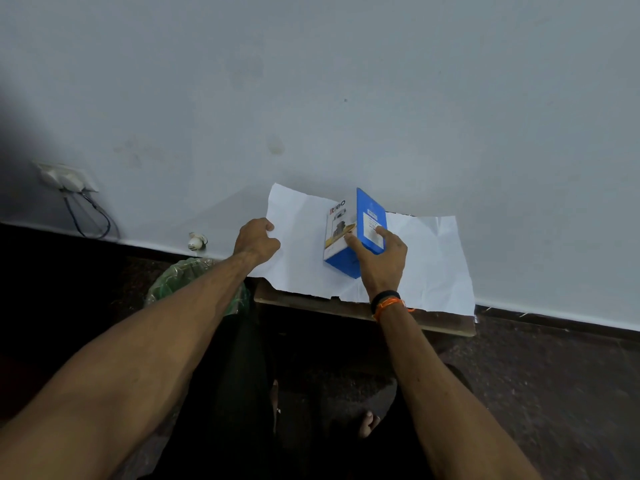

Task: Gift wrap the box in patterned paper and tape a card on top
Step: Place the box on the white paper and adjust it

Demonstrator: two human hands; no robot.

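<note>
A blue and white product box (349,230) lies on a sheet of paper (429,258) whose white side faces up. The sheet is spread over a small wooden table (446,323) against the wall. My right hand (381,258) grips the box at its near right corner, thumb on the printed face and a finger on the blue side. My left hand (258,240) pinches the left edge of the paper, fingers curled round it. No card or tape is in sight.
A green bin with a clear liner (180,278) stands left of the table, under my left forearm. A wall socket with a cable (69,183) and a small white fitting (195,241) are on the grey wall. The floor is dark; my foot (369,424) shows below.
</note>
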